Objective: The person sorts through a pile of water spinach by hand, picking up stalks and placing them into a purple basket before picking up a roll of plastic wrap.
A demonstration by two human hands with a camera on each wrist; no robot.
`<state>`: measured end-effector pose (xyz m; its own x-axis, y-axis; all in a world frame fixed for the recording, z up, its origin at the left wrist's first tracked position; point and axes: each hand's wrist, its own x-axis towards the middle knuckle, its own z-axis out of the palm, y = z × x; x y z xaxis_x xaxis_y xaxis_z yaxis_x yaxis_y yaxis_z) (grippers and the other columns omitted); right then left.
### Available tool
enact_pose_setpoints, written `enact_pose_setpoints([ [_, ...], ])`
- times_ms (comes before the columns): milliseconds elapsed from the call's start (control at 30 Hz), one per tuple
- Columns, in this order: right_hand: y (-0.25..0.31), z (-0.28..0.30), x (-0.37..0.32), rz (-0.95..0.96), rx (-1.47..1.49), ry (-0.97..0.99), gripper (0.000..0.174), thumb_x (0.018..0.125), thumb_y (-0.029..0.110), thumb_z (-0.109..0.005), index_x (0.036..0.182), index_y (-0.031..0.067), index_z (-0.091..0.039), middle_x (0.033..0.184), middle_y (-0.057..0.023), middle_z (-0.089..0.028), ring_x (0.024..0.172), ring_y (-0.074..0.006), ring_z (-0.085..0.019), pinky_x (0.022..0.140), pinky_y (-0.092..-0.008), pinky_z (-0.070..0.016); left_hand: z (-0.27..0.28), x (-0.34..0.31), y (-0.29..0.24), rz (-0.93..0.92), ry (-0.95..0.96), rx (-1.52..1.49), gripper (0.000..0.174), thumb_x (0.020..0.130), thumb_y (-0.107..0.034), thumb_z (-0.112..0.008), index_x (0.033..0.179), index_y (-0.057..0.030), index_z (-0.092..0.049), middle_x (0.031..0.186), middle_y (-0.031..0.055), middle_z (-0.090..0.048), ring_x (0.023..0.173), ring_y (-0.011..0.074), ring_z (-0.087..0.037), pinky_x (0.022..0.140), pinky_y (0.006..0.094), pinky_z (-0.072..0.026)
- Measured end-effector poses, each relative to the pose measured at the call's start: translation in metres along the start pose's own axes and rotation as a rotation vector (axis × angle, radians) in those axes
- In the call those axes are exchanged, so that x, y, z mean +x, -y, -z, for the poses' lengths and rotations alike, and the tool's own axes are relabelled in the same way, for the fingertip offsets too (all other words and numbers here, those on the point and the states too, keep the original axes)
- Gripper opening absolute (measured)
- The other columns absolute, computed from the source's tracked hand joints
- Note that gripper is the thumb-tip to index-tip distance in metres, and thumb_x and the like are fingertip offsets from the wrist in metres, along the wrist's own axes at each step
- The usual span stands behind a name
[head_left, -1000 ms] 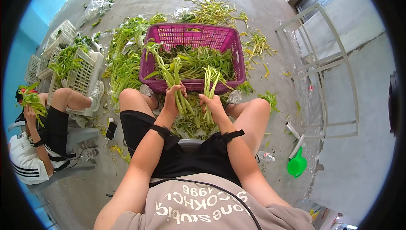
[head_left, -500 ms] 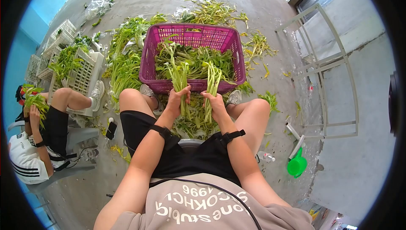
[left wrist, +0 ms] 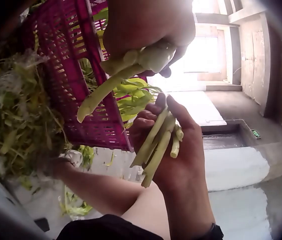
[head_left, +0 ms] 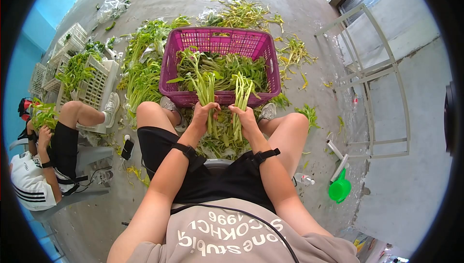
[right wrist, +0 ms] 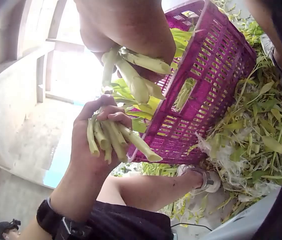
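My left hand (head_left: 205, 114) grips a bunch of leafy green stalks (head_left: 203, 85), leaves pointing away over the crate's near rim. A smaller bunch of pale stalks (head_left: 243, 89) is held in my right hand (head_left: 245, 118), close beside the left. Cut ends of the left bunch (right wrist: 106, 140) stick out below the curled fingers in the right wrist view. The left wrist view shows the right bunch's stalk ends (left wrist: 157, 150) lying across the palm. Just beyond both hands stands a purple crate (head_left: 166, 77) with leafy greens (head_left: 232, 70) inside.
Loose greens (head_left: 220, 142) litter the floor between my legs. Long green stalks (head_left: 140, 70) lie left of the crate, yellowed trimmings (head_left: 295, 53) to its right. At left another seated person (head_left: 34, 176) handles greens near white crates (head_left: 94, 82). A metal frame (head_left: 372, 77) leans at right.
The left hand's bunch has swung from leaning left to nearly upright, and that hand has shifted slightly right and down. My right hand's bunch has barely moved. The other person's greens have lowered.
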<state>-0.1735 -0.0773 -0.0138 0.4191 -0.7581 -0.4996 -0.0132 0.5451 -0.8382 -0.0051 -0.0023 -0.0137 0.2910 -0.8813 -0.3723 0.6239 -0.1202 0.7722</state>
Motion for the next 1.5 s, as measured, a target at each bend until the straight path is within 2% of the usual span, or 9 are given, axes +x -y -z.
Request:
enact_pose_setpoints([
  [167,0.003,0.0,-0.002,0.016,0.034,-0.016,0.016,0.087,0.017,-0.075,0.096,0.0053,-0.07,0.08,-0.0012,-0.062,0.062,-0.0127,-0.058,0.058,-0.0287,-0.0483,-0.005,-0.004,-0.005,-0.009,-0.039,0.017,0.025,0.089,-0.013,-0.068,0.11,-0.0035,-0.06,0.078,0.0067,-0.066,0.058,0.0133,-0.055,0.054,0.0273,-0.0448],
  [267,0.007,-0.002,-0.005,0.05,0.05,-0.022,0.017,0.086,0.017,-0.077,0.094,0.0045,-0.069,0.078,-0.0016,-0.062,0.061,-0.0129,-0.058,0.057,-0.0278,-0.0477,-0.003,-0.003,-0.005,0.027,-0.019,0.061,0.025,0.089,-0.015,-0.069,0.111,-0.0041,-0.06,0.083,0.0067,-0.067,0.063,0.0133,-0.057,0.056,0.0277,-0.0454],
  [367,0.008,0.0,-0.005,0.089,0.077,0.001,0.016,0.086,0.016,-0.078,0.092,0.0042,-0.069,0.077,-0.0016,-0.064,0.061,-0.013,-0.059,0.057,-0.0275,-0.0467,-0.002,-0.003,-0.003,0.059,-0.022,0.092,0.022,0.088,-0.016,-0.073,0.105,-0.0058,-0.062,0.082,0.0049,-0.066,0.064,0.0132,-0.058,0.057,0.0282,-0.0465],
  [433,0.01,0.0,-0.006,0.112,0.097,0.029,0.015,0.087,0.016,-0.079,0.091,0.0048,-0.068,0.077,-0.0016,-0.064,0.061,-0.0134,-0.059,0.056,-0.0276,-0.0468,-0.004,-0.002,0.001,0.019,-0.051,0.125,0.018,0.085,-0.013,-0.076,0.095,-0.0058,-0.064,0.074,0.0026,-0.063,0.059,0.0116,-0.056,0.055,0.0275,-0.0447],
  [533,0.013,-0.002,-0.007,0.097,0.216,-0.058,0.015,0.088,0.015,-0.078,0.092,0.0067,-0.066,0.078,-0.0017,-0.065,0.062,-0.0139,-0.062,0.055,-0.0273,-0.0489,-0.006,-0.005,0.001,0.026,-0.01,0.138,0.021,0.084,-0.013,-0.079,0.095,-0.0061,-0.063,0.073,0.0016,-0.061,0.058,0.0112,-0.056,0.055,0.0277,-0.0454],
  [600,0.016,-0.001,-0.008,0.122,0.317,-0.084,0.017,0.091,0.016,-0.076,0.097,0.0086,-0.062,0.08,-0.0018,-0.065,0.067,-0.0131,-0.064,0.057,-0.0268,-0.0507,-0.007,-0.005,-0.001,0.033,-0.005,0.142,0.021,0.084,-0.013,-0.079,0.094,-0.006,-0.063,0.073,0.0016,-0.061,0.057,0.0115,-0.056,0.055,0.0278,-0.0455],
  [833,0.012,0.005,-0.001,0.202,0.42,-0.146,0.012,0.094,0.015,-0.072,0.097,0.0077,-0.062,0.085,-0.0026,-0.067,0.07,-0.0131,-0.067,0.054,-0.0267,-0.0531,-0.005,-0.005,0.001,0.032,0.031,0.161,0.017,0.081,-0.008,-0.076,0.093,-0.003,-0.064,0.074,0.0033,-0.062,0.056,0.0123,-0.056,0.053,0.0276,-0.0451],
  [1367,0.013,0.007,0.0,0.233,0.455,-0.148,0.011,0.095,0.013,-0.07,0.097,0.0053,-0.063,0.088,-0.0052,-0.068,0.071,-0.0141,-0.067,0.053,-0.0271,-0.0537,-0.006,-0.005,0.002,0.066,0.023,0.221,0.021,0.082,-0.009,-0.077,0.098,-0.001,-0.068,0.079,0.0042,-0.064,0.058,0.0133,-0.058,0.054,0.0287,-0.0466],
  [1500,0.01,0.007,0.001,0.251,0.45,-0.098,0.01,0.094,0.011,-0.071,0.099,0.0054,-0.064,0.088,-0.0053,-0.069,0.072,-0.0144,-0.068,0.055,-0.0275,-0.0553,-0.005,-0.004,0.004,0.006,0.034,0.193,0.024,0.082,-0.01,-0.078,0.101,-0.002,-0.067,0.08,0.004,-0.064,0.058,0.013,-0.058,0.054,0.0289,-0.0465],
])
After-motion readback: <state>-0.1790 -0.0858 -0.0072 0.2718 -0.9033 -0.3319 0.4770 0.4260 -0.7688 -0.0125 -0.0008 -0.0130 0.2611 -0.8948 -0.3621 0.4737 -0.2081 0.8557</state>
